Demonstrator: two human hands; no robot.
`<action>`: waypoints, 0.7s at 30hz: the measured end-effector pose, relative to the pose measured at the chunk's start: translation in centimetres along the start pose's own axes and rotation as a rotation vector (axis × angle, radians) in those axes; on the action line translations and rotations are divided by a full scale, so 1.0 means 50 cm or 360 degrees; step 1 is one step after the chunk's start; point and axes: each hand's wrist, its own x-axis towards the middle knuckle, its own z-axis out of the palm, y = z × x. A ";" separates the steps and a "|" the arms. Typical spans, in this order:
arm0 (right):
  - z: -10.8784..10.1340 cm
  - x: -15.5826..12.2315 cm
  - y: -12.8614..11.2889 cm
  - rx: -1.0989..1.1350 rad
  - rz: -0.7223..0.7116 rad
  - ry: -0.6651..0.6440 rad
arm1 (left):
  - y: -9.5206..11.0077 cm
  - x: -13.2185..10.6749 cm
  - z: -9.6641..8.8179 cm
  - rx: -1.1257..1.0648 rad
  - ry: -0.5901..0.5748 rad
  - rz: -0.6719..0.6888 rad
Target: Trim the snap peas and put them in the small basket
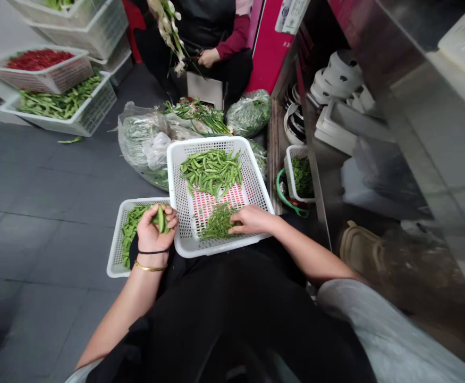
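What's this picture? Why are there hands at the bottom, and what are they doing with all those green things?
This picture comes from a camera worn on a person's head, so we see what they see, looking down at their own two hands. There is no machine. The left hand holds a green pod. The right hand rests on a heap of thin green bits. That heap lies in a white plastic basket, with more green pods beside it. Another white basket sits next to it, also holding pods.
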 end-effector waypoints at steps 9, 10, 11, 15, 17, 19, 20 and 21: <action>-0.009 0.255 0.115 -0.0394 0.0685 -0.0005 | -0.054 -0.025 -0.007 0.0224 -0.0401 -0.0428; -0.007 0.262 0.117 -0.0385 0.0697 -0.0005 | -0.058 -0.028 -0.012 0.0283 -0.0410 -0.0465; -0.005 0.260 0.117 -0.0379 0.0705 0.0017 | -0.061 -0.029 -0.017 0.0339 -0.0398 -0.0492; 0.002 0.206 0.107 -0.0368 0.0711 0.0168 | -0.074 -0.030 -0.023 0.0369 -0.0254 -0.0485; 0.004 0.180 0.099 -0.0339 0.0672 0.0214 | -0.079 -0.030 -0.015 0.0256 -0.0253 -0.0548; 0.004 0.172 0.092 -0.0343 0.0641 0.0204 | -0.083 -0.033 -0.004 0.0157 -0.0316 -0.0656; 0.003 0.176 0.090 -0.0362 0.0636 0.0174 | -0.083 -0.036 0.000 0.0135 -0.0355 -0.0696; 0.002 0.185 0.088 -0.0380 0.0636 0.0143 | -0.083 -0.041 0.003 0.0127 -0.0388 -0.0715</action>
